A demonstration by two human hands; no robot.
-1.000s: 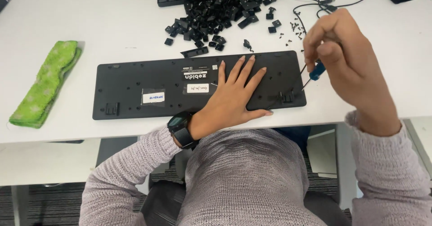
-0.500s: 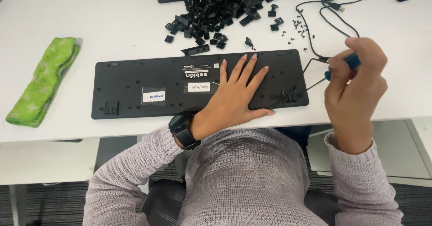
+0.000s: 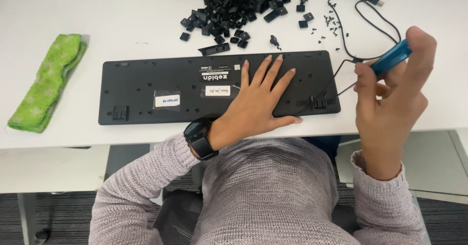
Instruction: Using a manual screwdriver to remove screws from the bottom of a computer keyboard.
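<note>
Pressing flat with fingers spread, the left hand [image 3: 258, 101] lies palm-down on the right half of an overturned black keyboard [image 3: 161, 86], gripping nothing. The right hand [image 3: 390, 103] is raised just off the keyboard's right end, fingers curled round a blue-handled screwdriver [image 3: 391, 57]; its handle slants up and to the right, the thin shaft running down-left toward the keyboard's near right corner, where the tip is hard to make out. The keyboard lies underside up on a white table [image 3: 97, 16], its long axis running left to right along the near edge. Beyond its far edge sits a heap of loose black keycaps [image 3: 234, 11], with small screws [image 3: 329, 25] and a black cable [image 3: 370, 11] past its far right corner. Left of the keyboard lies a green cloth [image 3: 46, 81].
</note>
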